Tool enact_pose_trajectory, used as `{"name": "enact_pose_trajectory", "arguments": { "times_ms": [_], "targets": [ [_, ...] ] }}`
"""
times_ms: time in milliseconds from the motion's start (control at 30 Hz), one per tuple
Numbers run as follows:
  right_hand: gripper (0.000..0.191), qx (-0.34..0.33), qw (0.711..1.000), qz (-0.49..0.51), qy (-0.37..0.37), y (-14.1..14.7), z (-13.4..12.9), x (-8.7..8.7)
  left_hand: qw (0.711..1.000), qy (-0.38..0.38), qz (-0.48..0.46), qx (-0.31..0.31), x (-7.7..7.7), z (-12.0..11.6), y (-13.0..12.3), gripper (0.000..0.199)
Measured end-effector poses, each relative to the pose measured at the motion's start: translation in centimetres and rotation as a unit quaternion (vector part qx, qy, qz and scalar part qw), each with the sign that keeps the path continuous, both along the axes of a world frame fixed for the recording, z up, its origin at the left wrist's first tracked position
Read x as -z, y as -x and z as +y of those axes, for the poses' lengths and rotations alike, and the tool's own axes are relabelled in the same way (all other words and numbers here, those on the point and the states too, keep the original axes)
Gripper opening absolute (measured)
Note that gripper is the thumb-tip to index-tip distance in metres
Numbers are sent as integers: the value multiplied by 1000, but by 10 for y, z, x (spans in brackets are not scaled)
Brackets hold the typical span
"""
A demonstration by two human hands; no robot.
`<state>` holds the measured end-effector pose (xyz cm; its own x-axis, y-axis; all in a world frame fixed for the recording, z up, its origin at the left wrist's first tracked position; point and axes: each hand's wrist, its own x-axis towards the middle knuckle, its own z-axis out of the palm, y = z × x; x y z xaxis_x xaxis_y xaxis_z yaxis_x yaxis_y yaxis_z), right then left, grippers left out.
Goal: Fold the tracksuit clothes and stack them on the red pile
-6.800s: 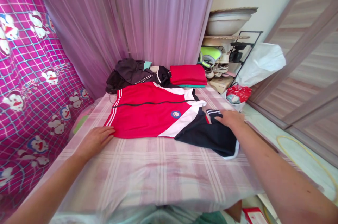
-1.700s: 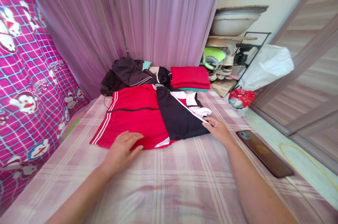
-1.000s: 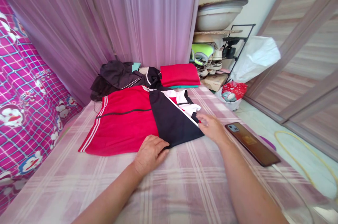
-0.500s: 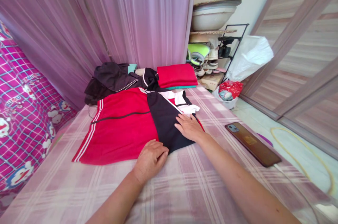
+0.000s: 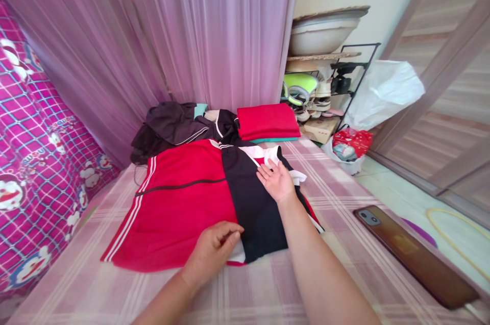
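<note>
A red and black tracksuit jacket (image 5: pixel 179 207) lies spread on the bed, its dark sleeve (image 5: pixel 256 207) folded across the right part. White double stripes run down its left side, and a thin dark line crosses the red panel. My left hand (image 5: pixel 216 246) is at the near edge, fingers curled and thumb against them where red meets black; it seems to pinch the cloth there. White cloth shows just beside the thumb. Over the upper part of the dark sleeve, my right hand (image 5: pixel 276 182) is palm up with fingers spread, holding nothing.
Behind the jacket are dark rumpled clothes (image 5: pixel 176 121) and a folded red stack (image 5: pixel 268 121). A phone (image 5: pixel 413 253) with a cable lies on the checked sheet (image 5: pixel 329 264) at the right. Beyond the bed stand a shoe rack (image 5: pixel 360 75) and a white bag (image 5: pixel 390 90).
My right hand has turned from palm down on the dark sleeve to palm up. My left fingers have drawn together at the jacket's edge. The view has shifted.
</note>
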<state>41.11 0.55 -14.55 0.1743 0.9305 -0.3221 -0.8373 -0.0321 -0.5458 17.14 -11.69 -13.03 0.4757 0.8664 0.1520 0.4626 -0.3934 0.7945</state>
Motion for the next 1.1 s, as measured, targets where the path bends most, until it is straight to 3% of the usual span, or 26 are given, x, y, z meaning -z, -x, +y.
{"name": "enact_pose_trajectory", "arguments": {
  "times_ms": [133,267,333,433,500,633,900,1000,1100],
  "targets": [
    [31,-19,998,47,-23,-8,3,11,994,-16,72,-75,-23,76,13,28],
    [33,-18,998,60,-20,-4,3,5,964,-13,197,-176,-42,162,2,31],
    [32,-14,998,59,-15,-2,0,0,945,3,252,-208,-44,195,-10,34],
    [33,-10,998,55,-1,0,-3,-6,933,33,279,-226,-39,224,-28,49],
    [34,-10,999,52,6,0,-4,-9,927,39,287,-238,-33,232,-35,54],
    [35,-15,999,44,10,1,-3,-9,920,11,297,-254,-27,236,-37,44],
    [32,-32,998,46,-11,-1,0,-1,911,-108,327,-227,-31,221,-36,38],
    [31,-30,999,44,-11,-1,0,-1,931,-194,294,-94,-27,214,-48,30],
    [32,-32,998,44,-11,-1,0,-1,939,-204,275,43,-18,213,-61,28]
  ]
}}
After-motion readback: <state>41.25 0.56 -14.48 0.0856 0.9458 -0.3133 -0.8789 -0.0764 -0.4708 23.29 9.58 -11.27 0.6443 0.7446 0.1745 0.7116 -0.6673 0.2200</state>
